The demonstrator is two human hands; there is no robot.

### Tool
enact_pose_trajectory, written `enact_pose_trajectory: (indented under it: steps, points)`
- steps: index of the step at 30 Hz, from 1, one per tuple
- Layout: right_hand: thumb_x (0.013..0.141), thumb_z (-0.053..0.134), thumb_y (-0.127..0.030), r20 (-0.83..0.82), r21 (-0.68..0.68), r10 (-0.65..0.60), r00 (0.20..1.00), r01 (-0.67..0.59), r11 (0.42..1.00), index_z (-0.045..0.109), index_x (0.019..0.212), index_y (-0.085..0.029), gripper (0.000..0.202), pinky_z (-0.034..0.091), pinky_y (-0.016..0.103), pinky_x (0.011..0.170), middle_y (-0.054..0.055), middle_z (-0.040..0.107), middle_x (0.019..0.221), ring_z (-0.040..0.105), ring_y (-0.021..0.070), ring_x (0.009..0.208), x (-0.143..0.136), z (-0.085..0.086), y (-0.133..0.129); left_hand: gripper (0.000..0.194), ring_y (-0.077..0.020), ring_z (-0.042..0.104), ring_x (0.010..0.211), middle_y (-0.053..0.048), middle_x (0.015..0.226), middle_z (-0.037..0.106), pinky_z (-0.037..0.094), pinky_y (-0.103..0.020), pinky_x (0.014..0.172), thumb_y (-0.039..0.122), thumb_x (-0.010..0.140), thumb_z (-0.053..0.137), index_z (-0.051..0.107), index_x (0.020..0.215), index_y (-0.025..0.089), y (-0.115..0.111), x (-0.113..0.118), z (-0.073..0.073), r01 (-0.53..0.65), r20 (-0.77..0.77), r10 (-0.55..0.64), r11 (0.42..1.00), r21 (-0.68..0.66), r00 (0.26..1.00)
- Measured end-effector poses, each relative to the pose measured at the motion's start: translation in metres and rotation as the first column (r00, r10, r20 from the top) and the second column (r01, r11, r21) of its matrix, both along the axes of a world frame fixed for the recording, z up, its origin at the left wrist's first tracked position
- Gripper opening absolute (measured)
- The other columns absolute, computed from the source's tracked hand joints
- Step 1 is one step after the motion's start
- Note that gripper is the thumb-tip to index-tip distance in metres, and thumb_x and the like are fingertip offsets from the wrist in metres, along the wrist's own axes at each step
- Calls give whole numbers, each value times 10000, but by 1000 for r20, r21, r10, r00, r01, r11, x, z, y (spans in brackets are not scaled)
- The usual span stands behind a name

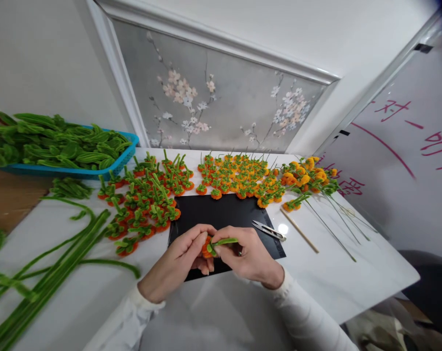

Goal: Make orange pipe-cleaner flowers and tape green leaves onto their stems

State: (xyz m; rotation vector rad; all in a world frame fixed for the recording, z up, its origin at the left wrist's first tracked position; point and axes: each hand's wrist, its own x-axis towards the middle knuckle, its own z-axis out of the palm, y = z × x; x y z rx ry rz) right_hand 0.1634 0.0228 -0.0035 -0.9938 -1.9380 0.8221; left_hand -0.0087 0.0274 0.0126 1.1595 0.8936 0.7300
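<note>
Between my hands is an orange pipe-cleaner flower [206, 247] with a green fuzzy stem pointing right. My left hand [186, 253] wraps round its orange head. The thumb and fingers of my right hand [242, 251] pinch the green part at its base. Both hands are over a black mat [217, 212] near the table's front edge. Thread snips [269, 230] lie on the mat's right side, and a thin wooden stick [299, 230] rests just beyond them. The fingertips partly hide the flower.
Rows of orange flowers with green stems [144, 209] stand left of the mat, and yellow-orange ones [242, 173] behind it. Wired flowers [304, 173] lie at right. A blue basket [127, 151] of green leaves sits back left. Long green pipe cleaners [60, 265] cover the left front.
</note>
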Motion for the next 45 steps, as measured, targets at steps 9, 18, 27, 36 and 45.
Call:
enact_pose_trajectory:
  steps: [9,18,27,36,45]
  points:
    - [823,486,-131,-184,-196,209,960,-244,950,611,841,-140,127,437,189,567,23,615,758,565,93,621,8,5,4,288,-70,501,457,39,596,534,379,-171,438,445,908,402,479,801,189,-3,2,1,102,107,-83,978,-180,991]
    - [819,522,-179,-106,-222,63,992,-85,971,515,960,-170,142,328,169,472,-38,526,652,413,63,512,6,4,3,198,-127,594,704,-2,794,591,526,-265,686,296,820,594,575,983,185,-3,-2,9,36,-53,-34,999,35,998]
    - [815,519,-211,-58,-154,-21,998,12,988,603,793,-147,108,304,172,446,-22,526,612,383,63,492,8,10,2,131,-156,675,846,2,898,647,530,-289,845,239,831,583,561,960,231,-5,-4,5,15,115,2,989,-150,993]
    - [826,526,-249,-70,-220,-58,996,41,975,595,776,-143,136,301,170,429,-28,514,561,379,60,461,2,4,0,59,-161,654,753,6,789,643,547,-284,728,227,825,526,554,872,205,-6,4,3,-39,-197,90,968,247,976]
    - [850,490,-219,-125,-161,-7,992,-13,987,588,825,-145,126,343,174,483,-20,532,607,431,73,512,3,8,1,66,-149,676,672,33,700,627,557,-262,659,246,816,559,515,823,197,-5,4,5,-79,-147,97,990,120,984]
